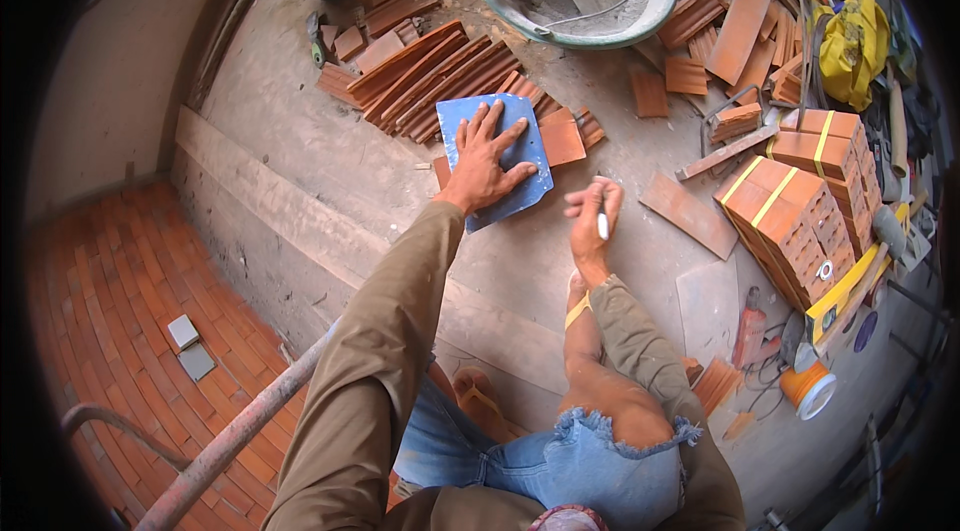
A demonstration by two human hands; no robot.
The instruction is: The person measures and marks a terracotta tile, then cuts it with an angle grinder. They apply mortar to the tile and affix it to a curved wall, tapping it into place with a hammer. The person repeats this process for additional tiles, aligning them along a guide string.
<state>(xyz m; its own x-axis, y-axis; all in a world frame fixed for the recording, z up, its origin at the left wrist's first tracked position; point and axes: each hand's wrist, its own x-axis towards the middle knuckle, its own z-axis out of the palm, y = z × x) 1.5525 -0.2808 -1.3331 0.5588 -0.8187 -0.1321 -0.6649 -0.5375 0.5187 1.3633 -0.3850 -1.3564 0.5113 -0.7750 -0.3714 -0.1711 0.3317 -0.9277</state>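
My left hand (485, 159) lies flat with fingers spread on a blue sheet (536, 143), pressing it down. Parts of a terracotta tile (563, 137) stick out from under the sheet on both sides. To the right, my right hand (594, 209) is closed on a slim white pen (603, 225), whose white end shows below the fingers. The pen's tip is hidden, and the hand is apart from the sheet. Just beyond the sheet leans a row of terracotta tiles (425, 81), stacked on edge.
A mortar tub (655, 16) stands at the far side. Strapped tile bundles (775, 206), a yellow level (845, 296), a red power tool (750, 331) and an orange-and-white cup (808, 389) lie right. At left, a metal rail (235, 441) crosses above a laid tile floor (110, 321).
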